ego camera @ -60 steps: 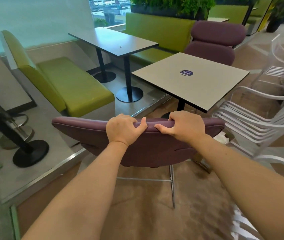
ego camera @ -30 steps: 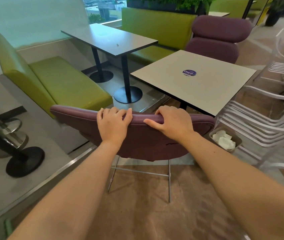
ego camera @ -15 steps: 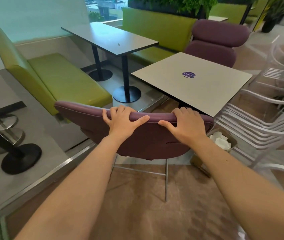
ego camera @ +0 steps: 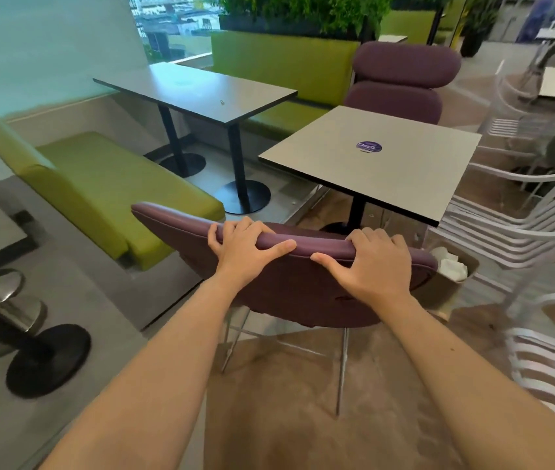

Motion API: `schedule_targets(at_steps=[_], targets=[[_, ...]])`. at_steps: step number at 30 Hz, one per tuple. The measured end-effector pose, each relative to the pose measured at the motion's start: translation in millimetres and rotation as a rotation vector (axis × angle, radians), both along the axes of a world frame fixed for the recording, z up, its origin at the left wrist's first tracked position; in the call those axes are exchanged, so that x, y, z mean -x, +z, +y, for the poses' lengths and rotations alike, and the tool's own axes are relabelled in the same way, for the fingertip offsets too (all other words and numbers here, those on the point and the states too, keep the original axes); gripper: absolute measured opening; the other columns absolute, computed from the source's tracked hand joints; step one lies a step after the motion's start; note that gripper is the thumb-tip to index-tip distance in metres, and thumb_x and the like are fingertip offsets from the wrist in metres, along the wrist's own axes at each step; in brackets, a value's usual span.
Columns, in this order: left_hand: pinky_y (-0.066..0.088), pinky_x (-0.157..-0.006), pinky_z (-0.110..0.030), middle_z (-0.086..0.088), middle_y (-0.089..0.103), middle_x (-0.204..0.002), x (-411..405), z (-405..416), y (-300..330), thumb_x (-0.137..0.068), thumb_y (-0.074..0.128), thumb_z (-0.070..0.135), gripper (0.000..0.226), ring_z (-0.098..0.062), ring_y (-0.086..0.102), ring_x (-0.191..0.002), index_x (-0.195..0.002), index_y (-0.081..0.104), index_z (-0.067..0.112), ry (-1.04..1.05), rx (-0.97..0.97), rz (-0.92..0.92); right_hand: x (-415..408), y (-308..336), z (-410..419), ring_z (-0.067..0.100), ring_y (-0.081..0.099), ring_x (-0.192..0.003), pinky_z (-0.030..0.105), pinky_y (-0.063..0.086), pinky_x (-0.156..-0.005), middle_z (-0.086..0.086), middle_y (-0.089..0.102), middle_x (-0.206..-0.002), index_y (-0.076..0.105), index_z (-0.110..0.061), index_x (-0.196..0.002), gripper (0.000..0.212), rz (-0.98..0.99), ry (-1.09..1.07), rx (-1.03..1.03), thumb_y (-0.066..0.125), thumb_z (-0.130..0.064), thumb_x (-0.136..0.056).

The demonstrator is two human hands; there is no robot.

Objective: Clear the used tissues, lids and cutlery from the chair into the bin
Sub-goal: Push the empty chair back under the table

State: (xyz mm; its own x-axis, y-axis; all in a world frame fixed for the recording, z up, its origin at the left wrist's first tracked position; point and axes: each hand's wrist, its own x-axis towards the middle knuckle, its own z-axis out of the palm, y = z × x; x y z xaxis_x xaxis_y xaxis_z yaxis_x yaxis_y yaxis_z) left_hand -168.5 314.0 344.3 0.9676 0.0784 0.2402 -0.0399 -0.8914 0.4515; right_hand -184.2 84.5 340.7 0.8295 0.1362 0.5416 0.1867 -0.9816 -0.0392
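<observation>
The left hand and right hand both clamp the top edge of the purple chair backrest, fingers curled over, thumbs pressed on the near side. Just past the backrest's right corner, a cardboard bin holds crumpled white tissues, below the square table.

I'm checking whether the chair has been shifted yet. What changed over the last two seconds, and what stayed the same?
The purple chair swung a little: its backrest now slants, left end farther off. The cardboard bin with tissues came into view past its right end. The left hand and right hand shifted slightly along the top edge but kept their grip. The square table stayed put.
</observation>
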Motion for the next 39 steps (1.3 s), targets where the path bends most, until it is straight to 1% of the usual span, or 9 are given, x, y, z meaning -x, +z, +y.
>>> schedule_targets(at_steps=[6,10,14,17,20,22,26,33,39], targets=[[0.000,-0.115,-0.049,0.021,0.041,-0.104,8.5,24.6,-0.8,-0.077,0.041,0.082,0.043,-0.009,0.029,-0.124,-0.095,0.055,0.046,-0.070,-0.020,-0.011,19.2,-2.1,29.4,0.022,0.058,-0.086,0.036,0.035,-0.078,-0.002,0.067,-0.089,0.067,-0.021,-0.091,0.070,-0.005,-0.100,-0.044,0.040,-0.084,-0.078],[0.001,-0.114,-0.045,0.023,0.048,-0.111,4.0,25.0,1.2,-0.088,0.037,0.072,0.039,-0.007,0.029,-0.126,-0.102,0.062,0.045,-0.101,0.020,-0.020,18.8,-0.9,48.9,0.019,0.058,-0.099,0.036,0.040,-0.090,-0.003,0.067,-0.106,0.066,-0.024,-0.110,0.068,0.025,0.002,-0.041,0.039,-0.080,-0.082],[0.011,-0.108,-0.036,0.016,0.054,-0.116,-5.5,43.0,6.0,-0.093,0.034,0.066,0.042,-0.011,0.038,-0.121,-0.102,0.067,0.041,-0.069,-0.002,-0.022,5.0,11.8,82.5,0.015,0.062,-0.087,0.031,0.045,-0.073,-0.005,0.068,-0.098,0.066,-0.025,-0.105,0.074,0.124,0.112,0.076,0.030,-0.086,-0.081],[0.008,-0.115,-0.046,0.007,0.056,-0.121,-17.6,74.6,7.4,-0.090,0.031,0.071,0.050,-0.016,0.039,-0.126,-0.101,0.068,0.040,0.030,-0.099,0.004,-8.0,18.2,102.4,0.014,0.061,-0.077,0.029,0.044,-0.062,-0.005,0.067,-0.091,0.063,-0.025,-0.096,0.077,0.199,0.165,0.123,0.022,-0.088,-0.080],[0.005,-0.116,-0.051,0.005,0.056,-0.118,-30.2,105.2,5.2,-0.088,0.034,0.072,0.049,-0.019,0.038,-0.126,-0.097,0.069,0.039,0.076,-0.127,0.027,-17.0,17.4,120.6,0.016,0.061,-0.076,0.031,0.042,-0.059,-0.004,0.065,-0.090,0.057,-0.023,-0.093,0.073,0.223,0.203,0.145,0.020,-0.085,-0.082],[0.006,-0.115,-0.052,0.007,0.055,-0.107,-38.1,113.9,2.5,-0.089,0.041,0.066,0.042,-0.019,0.040,-0.123,-0.089,0.070,0.036,0.074,-0.080,-0.011,-19.4,17.3,127.5,0.017,0.062,-0.077,0.031,0.040,-0.057,-0.003,0.065,-0.090,0.057,-0.023,-0.097,0.073,0.207,0.192,0.158,0.018,-0.084,-0.084],[0.009,-0.112,-0.048,0.013,0.047,-0.091,-52.5,123.6,-6.3,-0.089,0.051,0.058,0.034,-0.016,0.044,-0.114,-0.076,0.069,0.033,0.056,-0.044,-0.111,-24.9,17.4,138.2,0.019,0.063,-0.078,0.029,0.033,-0.055,-0.003,0.065,-0.090,0.059,-0.024,-0.104,0.077,0.191,0.139,0.171,0.016,-0.085,-0.083],[0.010,-0.109,-0.043,0.009,0.052,-0.095,-99.9,173.6,-1.7,-0.089,0.050,0.059,0.035,-0.016,0.045,-0.112,-0.076,0.068,0.032,-0.079,-0.067,-0.072,-40.3,18.3,197.0,0.016,0.062,-0.072,0.028,0.035,-0.052,-0.005,0.065,-0.085,0.060,-0.025,-0.096,0.076,0.165,0.013,0.133,0.016,-0.085,-0.083],[0.012,-0.110,-0.044,0.010,0.047,-0.092,-132.0,215.4,-2.3,-0.090,0.046,0.060,0.038,-0.016,0.046,-0.111,-0.080,0.069,0.033,-0.173,-0.109,-0.044,-48.5,15.5,246.8,0.016,0.062,-0.076,0.029,0.029,-0.053,-0.005,0.065,-0.089,0.060,-0.026,-0.101,0.075,0.165,-0.103,0.091,0.017,-0.085,-0.083]])
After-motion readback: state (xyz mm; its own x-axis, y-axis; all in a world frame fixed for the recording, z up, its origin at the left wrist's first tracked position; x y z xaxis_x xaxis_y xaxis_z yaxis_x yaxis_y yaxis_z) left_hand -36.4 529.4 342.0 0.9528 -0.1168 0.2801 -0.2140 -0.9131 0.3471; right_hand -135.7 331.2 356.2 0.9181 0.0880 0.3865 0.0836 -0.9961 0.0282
